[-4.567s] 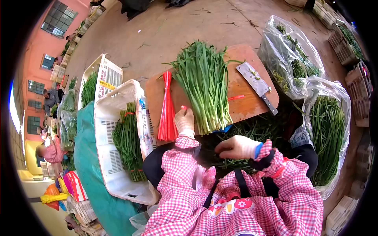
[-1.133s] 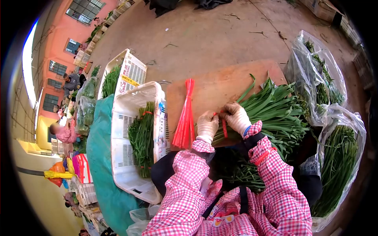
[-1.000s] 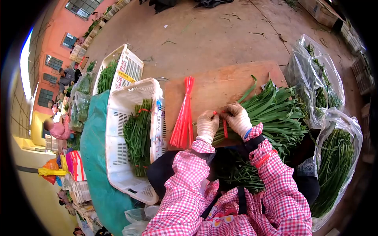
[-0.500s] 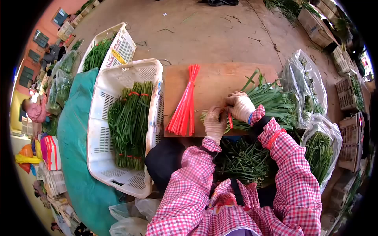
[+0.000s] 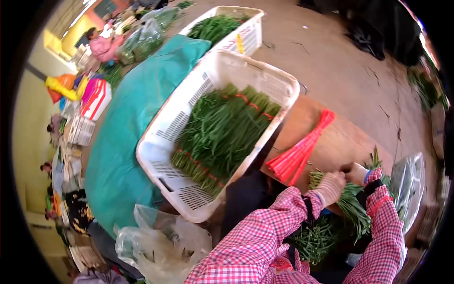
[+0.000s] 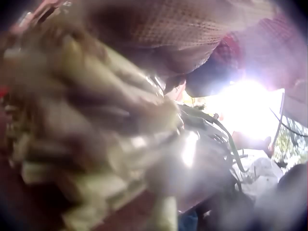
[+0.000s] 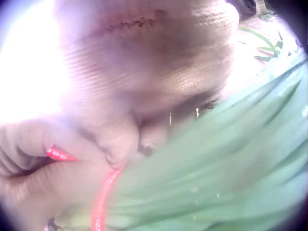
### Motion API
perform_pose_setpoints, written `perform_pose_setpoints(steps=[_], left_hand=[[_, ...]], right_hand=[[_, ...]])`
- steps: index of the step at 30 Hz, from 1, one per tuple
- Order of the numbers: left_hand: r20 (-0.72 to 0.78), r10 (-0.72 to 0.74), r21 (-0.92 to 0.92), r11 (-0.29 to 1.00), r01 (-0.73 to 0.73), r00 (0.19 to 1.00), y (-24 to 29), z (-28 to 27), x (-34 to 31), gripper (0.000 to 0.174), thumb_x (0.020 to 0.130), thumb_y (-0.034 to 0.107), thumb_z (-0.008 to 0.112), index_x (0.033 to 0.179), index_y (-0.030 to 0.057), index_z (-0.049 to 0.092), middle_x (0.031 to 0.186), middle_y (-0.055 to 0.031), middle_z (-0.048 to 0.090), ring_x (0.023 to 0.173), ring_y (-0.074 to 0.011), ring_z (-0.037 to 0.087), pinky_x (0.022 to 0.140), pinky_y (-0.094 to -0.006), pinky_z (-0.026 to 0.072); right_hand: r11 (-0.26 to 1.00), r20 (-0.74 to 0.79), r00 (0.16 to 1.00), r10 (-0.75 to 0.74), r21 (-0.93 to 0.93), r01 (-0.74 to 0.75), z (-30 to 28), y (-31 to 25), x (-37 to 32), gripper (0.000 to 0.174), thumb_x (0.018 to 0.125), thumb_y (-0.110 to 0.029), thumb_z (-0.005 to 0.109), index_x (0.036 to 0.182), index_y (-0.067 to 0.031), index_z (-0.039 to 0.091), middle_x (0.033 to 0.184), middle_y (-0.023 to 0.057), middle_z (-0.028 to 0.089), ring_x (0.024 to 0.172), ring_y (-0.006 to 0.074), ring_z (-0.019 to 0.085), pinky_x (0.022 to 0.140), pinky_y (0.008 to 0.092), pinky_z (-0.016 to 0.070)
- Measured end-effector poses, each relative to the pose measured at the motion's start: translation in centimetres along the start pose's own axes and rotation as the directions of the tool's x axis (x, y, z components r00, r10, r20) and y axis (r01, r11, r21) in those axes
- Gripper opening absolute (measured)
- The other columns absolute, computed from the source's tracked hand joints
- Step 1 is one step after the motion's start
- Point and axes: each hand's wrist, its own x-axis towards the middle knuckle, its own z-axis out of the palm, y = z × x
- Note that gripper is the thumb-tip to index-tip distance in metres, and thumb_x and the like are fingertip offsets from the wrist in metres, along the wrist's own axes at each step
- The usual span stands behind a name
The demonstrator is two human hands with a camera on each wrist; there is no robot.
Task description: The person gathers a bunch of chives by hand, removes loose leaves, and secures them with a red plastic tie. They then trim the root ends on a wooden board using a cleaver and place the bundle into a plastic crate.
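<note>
A flat, reddish-brown wooden board (image 5: 352, 142) carries a fanned bundle of shiny red plastic strips (image 5: 302, 149) and, at its near edge, a bunch of long green leafy stalks (image 5: 352, 201). Thin dark plant scraps (image 5: 384, 111) dot the brown concrete floor (image 5: 312, 61).

pink-white gingham sleeves (image 5: 260, 232), 4–5 o'clock | dark wrist straps (image 5: 309, 207) | red band (image 5: 379, 205), right sleeve (image 5: 380, 236) | left hand (image 5: 331, 188), right hand (image 5: 353, 173): knit gloves (image 7: 159, 67)
</note>
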Motion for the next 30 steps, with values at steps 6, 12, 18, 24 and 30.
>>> perform_pose_setpoints(steps=[6, 12, 18, 24, 30], left_hand=[[0.797, 0.166, 0.187, 0.846, -0.499, 0.580, 3.2, 0.7, 7.0, 0.028, 0.081, 0.017, 0.064, 0.107, 0.0134, 0.075, 0.114, -0.0103, 0.069, 0.101, -0.0313, 0.066, 0.071, -0.0465, 0.0535], [0.668, 0.307, 0.336, 0.688, -0.643, 0.677, 6.3, 8.0, 4.9, 0.028, 0.079, 0.017, 0.063, 0.103, 0.0082, 0.075, 0.103, -0.0109, 0.070, 0.090, -0.0293, 0.066, 0.060, -0.0474, 0.0493], [0.632, 0.330, 0.236, 0.780, -0.580, 0.701, 6.3, 6.9, 4.4, 0.027, 0.078, 0.019, 0.064, 0.101, 0.0091, 0.076, 0.101, -0.0107, 0.071, 0.090, -0.0290, 0.067, 0.063, -0.0465, 0.0508], [0.607, 0.297, 0.202, 0.840, -0.504, 0.737, 5.8, 4.8, 4.0, 0.026, 0.078, 0.021, 0.065, 0.099, 0.0099, 0.076, 0.100, -0.0106, 0.072, 0.090, -0.0287, 0.068, 0.066, -0.0456, 0.0523], [0.591, 0.264, 0.207, 0.864, -0.459, 0.762, 5.8, 3.4, 3.5, 0.026, 0.077, 0.023, 0.066, 0.097, 0.0108, 0.076, 0.098, -0.0104, 0.072, 0.090, -0.0285, 0.069, 0.069, -0.0447, 0.0538]], right_hand=[[0.994, 0.197, 0.979, -0.054, -0.081, 0.071, -1.8, 0.9, 2.1, 0.031, 0.081, -0.024, 0.071, 0.104, -0.0022, 0.068, 0.090, 0.0097, 0.071, 0.084, 0.0183, 0.063, 0.083, 0.0344, 0.0496], [0.986, 0.252, 0.965, 0.078, -0.160, -0.038, -2.1, -1.9, 1.0, 0.033, 0.083, -0.021, 0.065, 0.110, -0.0023, 0.069, 0.098, 0.0110, 0.072, 0.093, 0.0185, 0.065, 0.086, 0.0344, 0.0499], [0.827, 0.272, 0.961, 0.049, -0.550, 0.114, -1.2, -6.3, 1.5, 0.041, 0.080, -0.043, 0.065, 0.105, -0.0103, 0.072, 0.097, 0.0176, 0.071, 0.094, 0.0317, 0.067, 0.087, 0.0412, 0.0504], [0.777, 0.327, 0.944, 0.042, -0.604, 0.175, 1.6, -3.4, 2.4, 0.039, 0.085, -0.040, 0.060, 0.105, -0.0090, 0.072, 0.101, 0.0186, 0.070, 0.097, 0.0336, 0.066, 0.088, 0.0428, 0.0503], [0.721, 0.222, 0.975, -0.004, -0.675, 0.157, 2.7, -4.4, 2.1, 0.036, 0.088, -0.035, 0.056, 0.104, -0.0069, 0.072, 0.103, 0.0184, 0.070, 0.098, 0.0326, 0.067, 0.090, 0.0423, 0.0499]])
